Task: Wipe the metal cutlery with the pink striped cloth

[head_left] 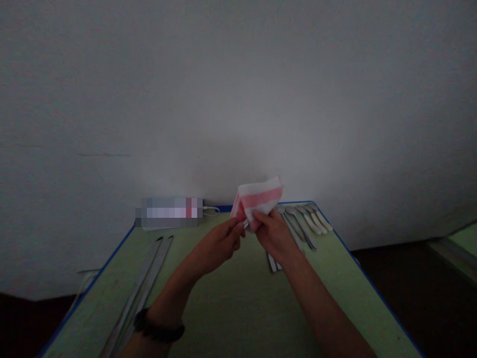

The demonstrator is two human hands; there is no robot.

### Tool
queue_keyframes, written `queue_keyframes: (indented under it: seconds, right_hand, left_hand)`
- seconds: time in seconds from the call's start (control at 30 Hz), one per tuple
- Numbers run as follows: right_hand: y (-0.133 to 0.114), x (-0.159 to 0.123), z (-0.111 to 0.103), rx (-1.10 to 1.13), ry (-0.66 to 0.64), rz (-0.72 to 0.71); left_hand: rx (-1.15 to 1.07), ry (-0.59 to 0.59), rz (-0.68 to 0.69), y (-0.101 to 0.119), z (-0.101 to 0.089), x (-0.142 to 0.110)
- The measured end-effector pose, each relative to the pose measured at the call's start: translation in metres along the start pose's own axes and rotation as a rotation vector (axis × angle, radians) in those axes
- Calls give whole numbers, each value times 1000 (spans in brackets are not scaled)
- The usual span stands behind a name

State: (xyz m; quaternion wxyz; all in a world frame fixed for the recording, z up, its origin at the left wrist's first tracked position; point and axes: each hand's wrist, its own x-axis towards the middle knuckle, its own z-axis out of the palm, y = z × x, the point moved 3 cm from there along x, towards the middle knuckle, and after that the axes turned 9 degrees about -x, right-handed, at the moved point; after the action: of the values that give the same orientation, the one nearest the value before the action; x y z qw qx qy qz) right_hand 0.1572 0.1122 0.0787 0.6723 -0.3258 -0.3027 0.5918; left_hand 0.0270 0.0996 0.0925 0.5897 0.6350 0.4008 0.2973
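My left hand [225, 239] is closed in a pinch on the end of a slim metal utensil [246, 224]. Only a short shiny piece of it shows; the rest goes into a pink-and-white striped cloth [260, 200], so its kind is hidden. Fingers of my right hand [276, 232] are closed on that cloth around the utensil's far part. Both hands are close together above the far middle of the table. Just under my right wrist lie metal cutlery handles [273, 262], partly covered by the arm.
On the green table [231, 303], metal spoons [298, 219] and white-handled cutlery [315, 220] lie at the back right. Two long metal strips [146, 268] lie along the left side. A pixelated box [169, 211] with a white cable [212, 212] stands against the wall [238, 99].
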Motion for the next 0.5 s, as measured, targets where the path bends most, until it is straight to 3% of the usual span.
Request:
queue_keyframes:
  seconds: [0.1,0.2,0.3,0.5]
  right_hand:
    - [-10,2,3,225,-106,144]
    - [-13,7,-4,295,17,152]
    - [-7,12,-14,256,206,63]
    - [2,14,-22,134,318,-48]
  left_hand:
    - [191,49,30,-1,-7,1]
    - [328,27,48,-1,-6,-1]
    - [387,-7,70,-1,1,-3]
    - [366,-25,75,3,6,-6]
